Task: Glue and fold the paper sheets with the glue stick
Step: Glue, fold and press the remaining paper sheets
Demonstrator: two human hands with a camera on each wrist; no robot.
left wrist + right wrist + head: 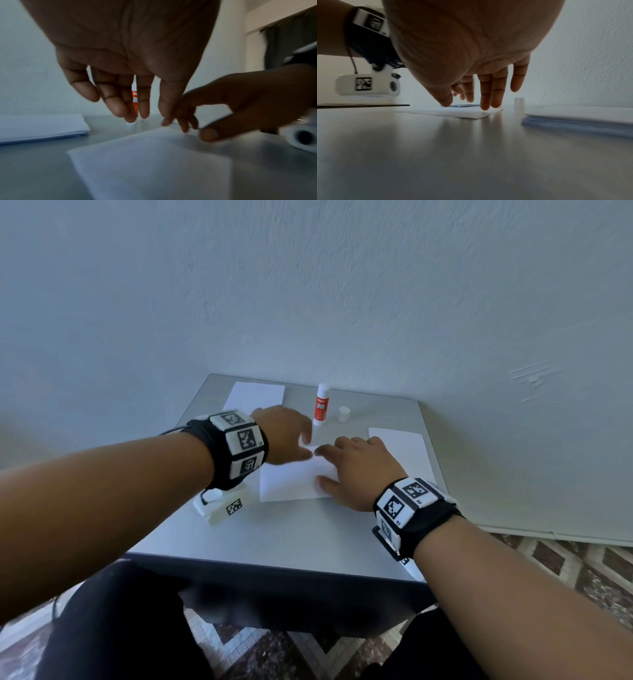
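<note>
A white paper sheet lies folded at the middle of the grey table. My right hand rests flat on its right part, its straight fingers pressing the sheet down. My left hand hovers at the sheet's far edge with its fingers straight and holds nothing; its thumb tip meets the right hand's fingertips. The glue stick stands upright and uncapped just beyond the hands, partly hidden behind the left fingers in the left wrist view. Its white cap stands beside it.
A stack of flat white sheets lies at the table's right edge, close to my right wrist. Folded sheets lie at the far left corner. A pale wall stands right behind the table. Patterned floor shows below.
</note>
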